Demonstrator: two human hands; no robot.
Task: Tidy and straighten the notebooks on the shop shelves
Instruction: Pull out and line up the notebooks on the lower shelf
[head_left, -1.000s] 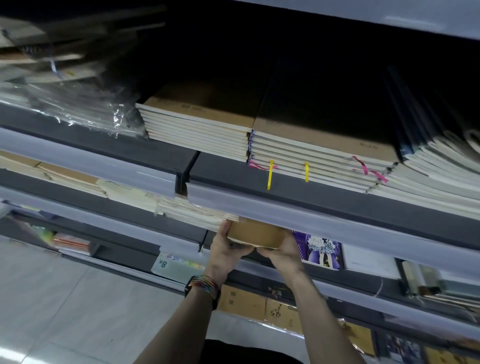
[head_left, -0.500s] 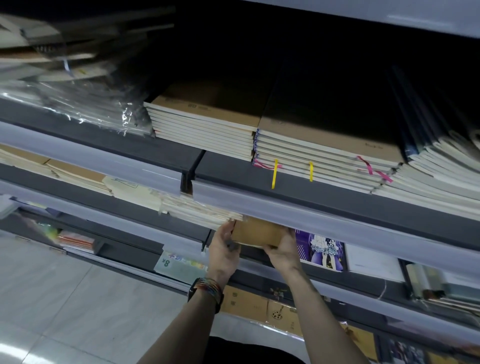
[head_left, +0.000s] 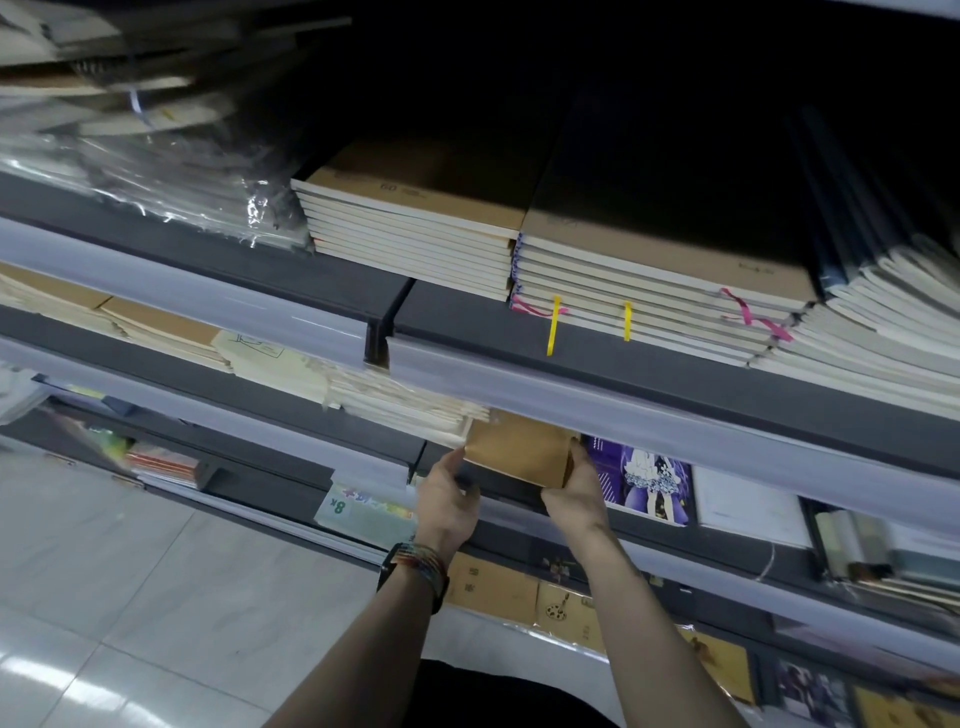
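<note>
Head view of a shop shelving unit. A brown kraft-paper notebook (head_left: 519, 452) is lying at the front edge of the middle dark grey metal shelf (head_left: 234, 395), partly hidden under the pale translucent price rail (head_left: 623, 415) of the shelf above. It is sitting between a fanned stack of cream notebooks (head_left: 405, 405) at its left and a purple illustrated notebook (head_left: 644, 478) just beside it at its right. The right hand (head_left: 574, 493) is pinching the brown notebook's right front corner, thumb on the cover and fingers underneath. The left hand (head_left: 447, 501), wearing a multicoloured braided wristband (head_left: 421, 556), is touching the notebook's left front corner with the thumb tip; its fingers are curling below the front edge, and whether they are closing on the notebook cannot be told. On the upper shelf, a squared stack of kraft-covered notebooks (head_left: 415, 234) is standing against a second stack (head_left: 649, 280) that is trailing yellow and pink ribbon markers over the front edge.
</note>
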